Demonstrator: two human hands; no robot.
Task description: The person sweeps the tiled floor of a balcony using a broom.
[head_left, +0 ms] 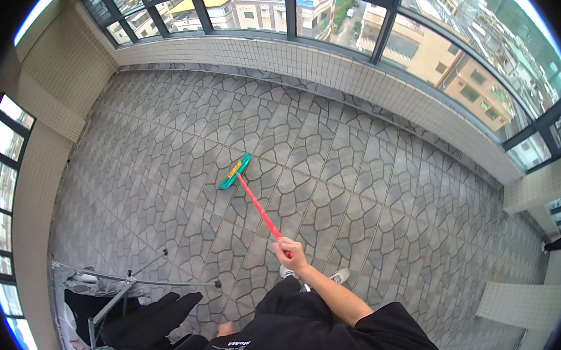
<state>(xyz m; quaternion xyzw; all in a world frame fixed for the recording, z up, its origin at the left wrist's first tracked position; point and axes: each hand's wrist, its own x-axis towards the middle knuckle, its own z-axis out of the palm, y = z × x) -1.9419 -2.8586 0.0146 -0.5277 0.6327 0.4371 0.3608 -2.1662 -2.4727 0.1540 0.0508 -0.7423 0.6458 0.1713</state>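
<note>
A broom with a red handle [259,207] and a green and yellow head [235,171] reaches forward over the grey patterned floor [332,178]. My right hand [290,254] is wrapped round the upper end of the handle, in front of my body. Low in the view, beside my black shirt, only a small part of my left hand [225,328] shows; its fingers cannot be made out. It is nearest to the drying rack on the left and apart from the broom.
A metal drying rack [98,273] with dark clothes [147,318] stands at the lower left. A low tiled wall [237,51] under windows runs along the far side. A tiled block [519,302] juts in at the right. My shoes [340,275] are just beyond my right hand.
</note>
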